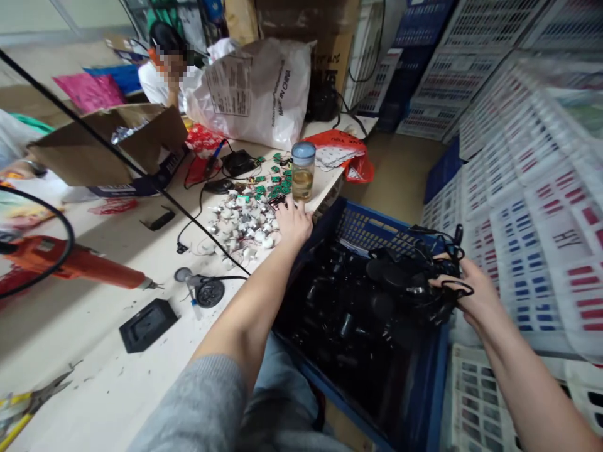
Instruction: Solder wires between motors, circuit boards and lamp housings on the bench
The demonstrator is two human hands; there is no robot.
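Left hand (294, 221) palm-down by white parts (245, 221); right hand (475, 290) gripping cables (443, 302).

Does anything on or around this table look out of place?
Yes, the lidded jar of liquid stands beside green circuit boards near the edge of the table, an odd spot for liquid, with the left hand close by. The black cables in the right hand look tangled.

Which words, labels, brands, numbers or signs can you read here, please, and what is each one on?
"MADE IN CHINA": the big white bag; its smaller print is too blurred to read.
"HY": a white crate on the right.
"YOU", apparently, after partly hidden letters: the red bag.
Unreadable: the marks on the brown cardboard behind and the print on the open carton.
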